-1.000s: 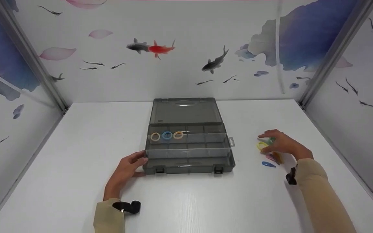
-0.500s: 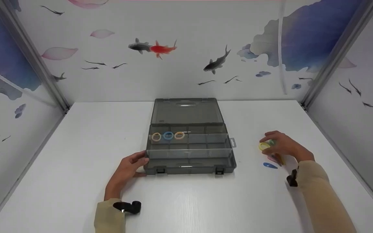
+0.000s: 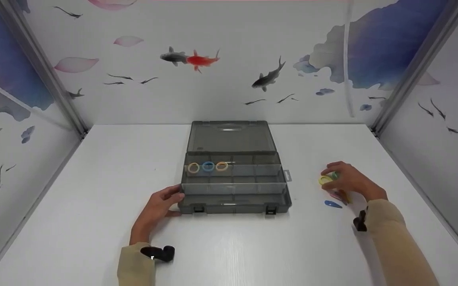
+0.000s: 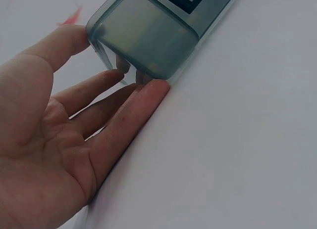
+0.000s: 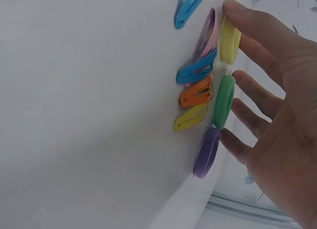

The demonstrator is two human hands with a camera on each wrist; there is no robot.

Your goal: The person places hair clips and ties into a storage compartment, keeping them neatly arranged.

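Note:
My left hand (image 3: 158, 208) holds the left front corner of a grey see-through compartment box (image 3: 235, 208), thumb at its top rim and fingers along the side. In the left wrist view the fingertips meet the wall of the box (image 4: 148, 36). My right hand (image 3: 352, 180) pinches a yellow hair tie (image 3: 324, 180) between thumb and index finger, right of the box. Beside the other fingers stand a green hair tie (image 5: 224, 101) and a purple hair tie (image 5: 206, 154). Several snap hair clips (image 5: 197, 93) lie close by, partly hidden under the hand in the head view.
The box lid (image 3: 231, 137) is folded back toward the rear wall. In its back row stand a beige ring (image 3: 193, 172), a blue ring (image 3: 208, 171) and an orange ring (image 3: 222, 171). A blue snap clip (image 3: 333, 204) lies nearest the front. Printed panels enclose the white table (image 3: 229, 254).
My right fingers have drawn in slightly around the yellow hair tie. The left hand keeps its place at the box, and the whole view has shifted a little.

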